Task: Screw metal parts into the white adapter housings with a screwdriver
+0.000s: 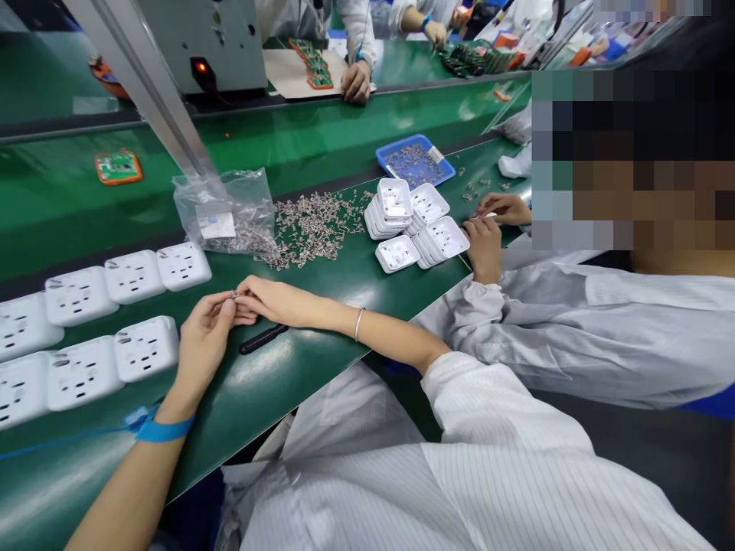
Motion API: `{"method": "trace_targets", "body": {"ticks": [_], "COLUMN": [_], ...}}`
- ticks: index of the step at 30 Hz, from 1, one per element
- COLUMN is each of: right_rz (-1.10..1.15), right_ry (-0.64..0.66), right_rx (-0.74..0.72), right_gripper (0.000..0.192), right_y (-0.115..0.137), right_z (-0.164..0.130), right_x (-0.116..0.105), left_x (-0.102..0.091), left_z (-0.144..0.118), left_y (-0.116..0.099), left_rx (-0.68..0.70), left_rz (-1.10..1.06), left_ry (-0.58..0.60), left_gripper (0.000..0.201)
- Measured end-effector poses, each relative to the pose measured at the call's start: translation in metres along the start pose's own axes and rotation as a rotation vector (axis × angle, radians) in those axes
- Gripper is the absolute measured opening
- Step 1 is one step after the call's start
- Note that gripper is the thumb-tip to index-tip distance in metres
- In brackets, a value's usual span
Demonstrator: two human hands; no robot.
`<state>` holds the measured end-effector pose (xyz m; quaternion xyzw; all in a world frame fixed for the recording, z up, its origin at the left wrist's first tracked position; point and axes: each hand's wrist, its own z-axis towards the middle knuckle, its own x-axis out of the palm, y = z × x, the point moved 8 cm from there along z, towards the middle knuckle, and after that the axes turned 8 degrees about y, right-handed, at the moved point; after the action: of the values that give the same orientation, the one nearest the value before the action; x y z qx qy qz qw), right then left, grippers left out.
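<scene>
My left hand (pixel 207 329), wearing a blue wrist strap (pixel 164 427), is closed with thumb and fingers pinched together. Its fingertips meet those of my right hand (pixel 276 301), also pinched, over a tiny metal piece (pixel 234 296) that the fingers mostly hide. It resembles the loose metal clips (pixel 315 229) heaped on the green bench beyond. Just below my right hand lies a black pen-like tool (pixel 262 339). To the left of my hands, white socket housings (pixel 146 349) with slots stand in two rows.
Behind my hands sits a clear plastic bag (pixel 227 214) of clips. Stacked white covers (pixel 395 199) and a blue tray (pixel 416 161) are to the right, near a co-worker's hands (pixel 485 237). A metal post (pixel 149 92) rises behind the bag; an orange-edged circuit board (pixel 118 167) lies further back.
</scene>
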<state>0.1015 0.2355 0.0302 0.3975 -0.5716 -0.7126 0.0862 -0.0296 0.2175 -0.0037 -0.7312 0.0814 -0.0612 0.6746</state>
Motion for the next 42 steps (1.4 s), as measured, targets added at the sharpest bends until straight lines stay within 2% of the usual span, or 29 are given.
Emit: {"method": "trace_targets", "body": {"ticks": [4, 7, 10, 16, 20, 26, 30, 35, 42], "right_rz": [0.025, 0.057, 0.110, 0.365, 0.453, 0.381, 0.407, 0.414, 0.136], "right_ry": [0.005, -0.018, -0.034, -0.047, -0.066, -0.126, -0.176, -0.197, -0.138], "right_rx": [0.107, 0.127, 0.102, 0.064, 0.012, 0.020, 0.013, -0.003, -0.081], "right_gripper": [0.016, 0.016, 0.015, 0.017, 0.025, 0.016, 0.018, 0.021, 0.020], "right_y": [-0.007, -0.007, 0.000, 0.001, -0.003, -0.003, -0.004, -0.009, 0.007], "right_z": [0.002, 0.001, -0.003, -0.010, -0.009, -0.010, -0.011, -0.011, -0.013], "right_x": [0.004, 0.003, 0.000, -0.004, -0.003, -0.009, -0.013, -0.012, -0.015], "left_x": [0.000, 0.001, 0.003, 0.009, 0.008, 0.005, 0.002, 0.006, 0.010], "left_z": [0.001, 0.003, 0.005, 0.007, 0.008, 0.007, 0.007, 0.004, 0.002], "left_y": [-0.003, -0.002, 0.001, 0.002, 0.001, -0.002, -0.001, -0.003, -0.004], "left_rx": [0.038, 0.034, 0.015, -0.010, 0.001, 0.018, 0.021, 0.044, 0.093], "left_rz": [0.021, -0.019, -0.077, -0.140, -0.152, -0.165, -0.143, -0.132, -0.091], "left_ry": [0.007, 0.021, 0.049, 0.132, 0.121, 0.071, 0.010, 0.022, 0.035], "left_gripper": [0.043, 0.046, 0.048, 0.047, 0.048, 0.048, 0.049, 0.048, 0.045]}}
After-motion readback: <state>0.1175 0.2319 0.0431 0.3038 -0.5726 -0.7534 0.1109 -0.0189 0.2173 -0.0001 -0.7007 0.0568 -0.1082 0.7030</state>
